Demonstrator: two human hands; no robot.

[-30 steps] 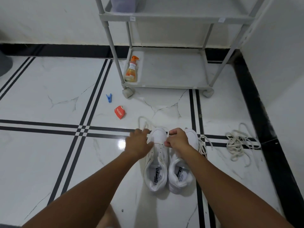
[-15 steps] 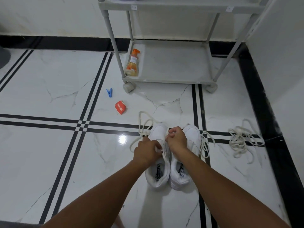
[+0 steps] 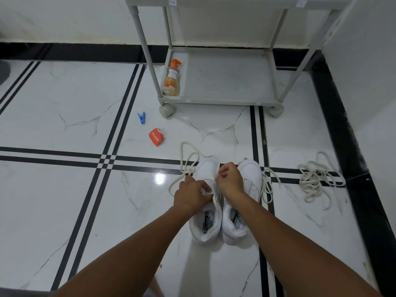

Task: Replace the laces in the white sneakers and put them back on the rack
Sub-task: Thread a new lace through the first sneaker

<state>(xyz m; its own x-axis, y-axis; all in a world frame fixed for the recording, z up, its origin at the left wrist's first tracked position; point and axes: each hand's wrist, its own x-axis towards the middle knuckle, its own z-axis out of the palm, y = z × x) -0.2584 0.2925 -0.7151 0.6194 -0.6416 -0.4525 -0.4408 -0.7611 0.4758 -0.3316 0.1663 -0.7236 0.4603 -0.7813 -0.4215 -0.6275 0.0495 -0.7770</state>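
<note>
On the white marble floor (image 3: 64, 116) with black inlay lines, a blue clothespin (image 3: 141, 117) lies furthest left, and near it to the right a crumpled red sachet (image 3: 156, 137). Behind these a grey wheeled rack (image 3: 225, 82) stands against the wall, and an orange-capped spray bottle (image 3: 171, 79) sits upright in the left corner of its bottom shelf. Nearer the person, a loose loop of lace (image 3: 186, 159) trails over the floor from the left sneaker (image 3: 206, 202). The left hand (image 3: 190, 195) has its fingers curled at that shoe's eyelet row, pinching the lace there (the exact contact is too small to make out). The right hand (image 3: 230, 179) hovers just above the same shoe's vamp, thumb and forefinger pinching another stretch of that lace. The right sneaker (image 3: 244, 202) stands touching its mate, toes toward the rack, its own lace hanging slack on its outer side. Farther right, a tangled pile of laces (image 3: 317, 176) lies on the floor, well apart from the shoes.
</note>
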